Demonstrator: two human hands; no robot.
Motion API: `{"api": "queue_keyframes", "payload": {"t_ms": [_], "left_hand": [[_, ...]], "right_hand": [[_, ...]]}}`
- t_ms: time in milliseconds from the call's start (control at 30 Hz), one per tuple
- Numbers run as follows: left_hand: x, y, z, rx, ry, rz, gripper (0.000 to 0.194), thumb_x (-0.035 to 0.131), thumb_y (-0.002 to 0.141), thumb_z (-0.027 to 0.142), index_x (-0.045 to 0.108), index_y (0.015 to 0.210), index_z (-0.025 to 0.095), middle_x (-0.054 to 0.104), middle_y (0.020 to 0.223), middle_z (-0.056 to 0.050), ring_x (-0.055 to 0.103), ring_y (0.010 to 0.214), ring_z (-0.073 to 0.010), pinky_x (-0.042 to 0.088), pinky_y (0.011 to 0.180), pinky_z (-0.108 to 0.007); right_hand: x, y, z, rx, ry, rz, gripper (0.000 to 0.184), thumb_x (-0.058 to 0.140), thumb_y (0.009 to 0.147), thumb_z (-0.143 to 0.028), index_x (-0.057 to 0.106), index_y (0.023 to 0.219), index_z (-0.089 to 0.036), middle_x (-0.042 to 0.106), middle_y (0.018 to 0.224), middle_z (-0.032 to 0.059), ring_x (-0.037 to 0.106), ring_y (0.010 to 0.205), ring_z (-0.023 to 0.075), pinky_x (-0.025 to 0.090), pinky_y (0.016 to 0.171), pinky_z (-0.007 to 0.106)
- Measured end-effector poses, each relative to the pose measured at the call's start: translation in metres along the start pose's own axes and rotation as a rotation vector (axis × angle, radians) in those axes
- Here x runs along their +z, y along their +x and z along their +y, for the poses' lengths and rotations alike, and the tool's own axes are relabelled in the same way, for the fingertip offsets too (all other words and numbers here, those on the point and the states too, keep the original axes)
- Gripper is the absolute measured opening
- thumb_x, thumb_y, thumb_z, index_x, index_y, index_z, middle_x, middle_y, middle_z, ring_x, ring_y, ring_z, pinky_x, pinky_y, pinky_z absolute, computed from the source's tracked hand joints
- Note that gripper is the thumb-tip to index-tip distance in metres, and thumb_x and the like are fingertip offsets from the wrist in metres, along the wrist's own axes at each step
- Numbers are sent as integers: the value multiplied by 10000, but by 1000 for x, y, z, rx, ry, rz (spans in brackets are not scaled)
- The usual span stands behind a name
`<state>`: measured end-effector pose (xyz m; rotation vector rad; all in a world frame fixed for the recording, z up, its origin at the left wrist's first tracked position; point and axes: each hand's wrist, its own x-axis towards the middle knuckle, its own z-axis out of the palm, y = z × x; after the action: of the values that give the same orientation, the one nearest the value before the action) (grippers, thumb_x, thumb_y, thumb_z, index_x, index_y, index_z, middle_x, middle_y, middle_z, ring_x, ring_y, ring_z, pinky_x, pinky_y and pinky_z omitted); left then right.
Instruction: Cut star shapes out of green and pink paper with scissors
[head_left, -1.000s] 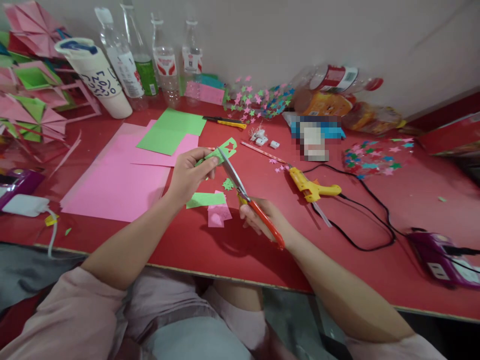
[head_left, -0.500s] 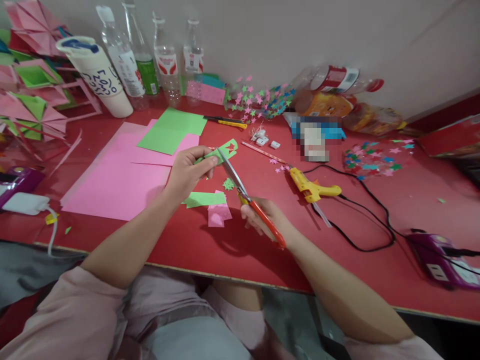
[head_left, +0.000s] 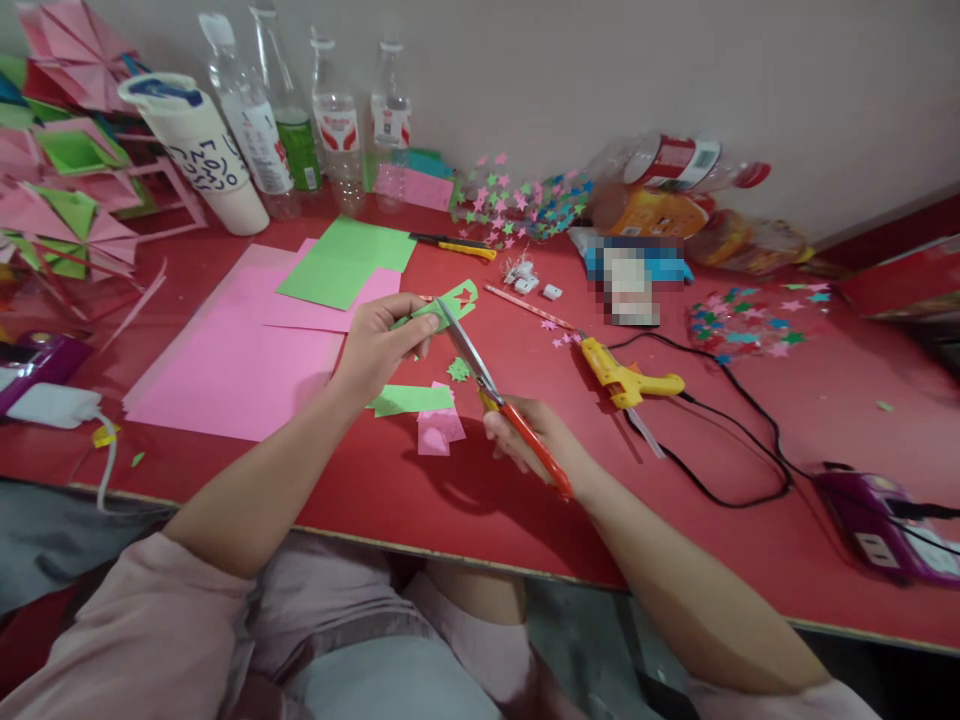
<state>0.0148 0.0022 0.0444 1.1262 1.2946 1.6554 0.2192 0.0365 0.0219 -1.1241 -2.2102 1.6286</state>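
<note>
My left hand (head_left: 386,340) pinches a strip of green paper (head_left: 459,300) that has a star-shaped hole near its far end. Gripped in my right hand (head_left: 529,435) is a pair of scissors (head_left: 480,370) with red handles. Their blades point away to the upper left and meet the green strip right beside my left fingertips. On the table below lie a small heap of green paper stars (head_left: 459,370), a green paper piece (head_left: 412,400) and pink paper scraps (head_left: 441,428).
Pink sheets (head_left: 225,350) and a green sheet (head_left: 345,262) lie at left. A yellow glue gun (head_left: 626,375) with a black cord rests at right. Behind are a utility knife (head_left: 465,250), bottles (head_left: 337,130), a white tumbler (head_left: 202,155) and scattered stars. A purple power strip (head_left: 870,525) sits far right.
Both hands, the scissors and the green strip hold almost the same position throughout. The whole view has shifted very slightly.
</note>
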Motion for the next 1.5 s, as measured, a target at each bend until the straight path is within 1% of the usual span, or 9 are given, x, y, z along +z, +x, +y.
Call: {"api": "queue_keyframes", "payload": {"t_ms": [200, 367, 467, 567, 700, 867, 1033, 1367, 1500], "left_hand": [[0, 0, -2, -4, -1, -4, 202, 591, 702, 209, 526, 517, 162, 494, 432, 37, 354, 384, -21, 253, 366, -171], [-2, 1, -4, 25, 16, -42, 183, 567, 750, 279, 558, 606, 166, 532, 484, 29, 415, 402, -33, 316, 385, -177], [-2, 3, -5, 96, -11, 14, 97, 581, 728, 232, 565, 654, 171, 499, 525, 44, 432, 455, -33, 377, 443, -174], [-2, 5, -7, 93, -36, 53, 76, 607, 696, 192, 555, 645, 173, 462, 533, 52, 407, 464, -29, 346, 428, -162], [-1, 4, -11, 49, -91, -3, 76, 605, 706, 209, 554, 661, 177, 498, 545, 42, 453, 488, -48, 385, 447, -176], [5, 1, -16, 96, -140, -13, 141, 640, 714, 250, 532, 663, 175, 521, 605, 40, 490, 550, -48, 431, 523, -181], [10, -1, -20, 105, -174, -50, 186, 649, 726, 270, 523, 641, 163, 534, 631, 30, 509, 576, -50, 437, 565, -186], [2, 2, -19, 76, -181, -90, 151, 644, 713, 244, 536, 636, 171, 523, 595, 38, 497, 539, -58, 428, 542, -204], [-1, 4, -19, 75, -149, -113, 153, 635, 714, 224, 526, 621, 170, 515, 575, 41, 491, 538, -57, 422, 546, -202]], "right_hand": [[-1, 0, 0, 4, -11, 2, 502, 467, 729, -696, 422, 634, -204, 380, 439, -63, 418, 371, 90, 434, 470, 273], [-1, 0, -2, 13, -3, 11, 504, 487, 721, -693, 419, 625, -203, 381, 423, -73, 402, 357, 78, 437, 468, 267], [-1, 1, -1, 5, 9, 6, 511, 491, 712, -702, 416, 622, -205, 378, 409, -80, 389, 340, 73, 441, 464, 269], [0, 0, 0, 0, 52, 4, 505, 499, 712, -697, 415, 620, -207, 363, 387, -91, 372, 326, 68, 469, 491, 283], [3, -3, -2, 12, 107, 23, 464, 510, 740, -652, 446, 639, -203, 365, 371, -90, 365, 320, 72, 467, 487, 282], [6, -7, -6, 18, 142, 23, 437, 492, 776, -615, 486, 667, -191, 386, 389, -76, 384, 329, 78, 429, 439, 252], [9, -10, -8, 1, 176, -1, 459, 456, 783, -641, 474, 682, -193, 363, 395, -86, 356, 326, 70, 439, 458, 259], [8, -10, -7, 13, 138, -3, 411, 475, 803, -581, 463, 674, -191, 360, 408, -96, 363, 326, 60, 456, 483, 258], [9, -10, -8, 26, 150, 4, 423, 464, 800, -596, 464, 666, -195, 352, 395, -96, 351, 315, 64, 466, 483, 269]]}}
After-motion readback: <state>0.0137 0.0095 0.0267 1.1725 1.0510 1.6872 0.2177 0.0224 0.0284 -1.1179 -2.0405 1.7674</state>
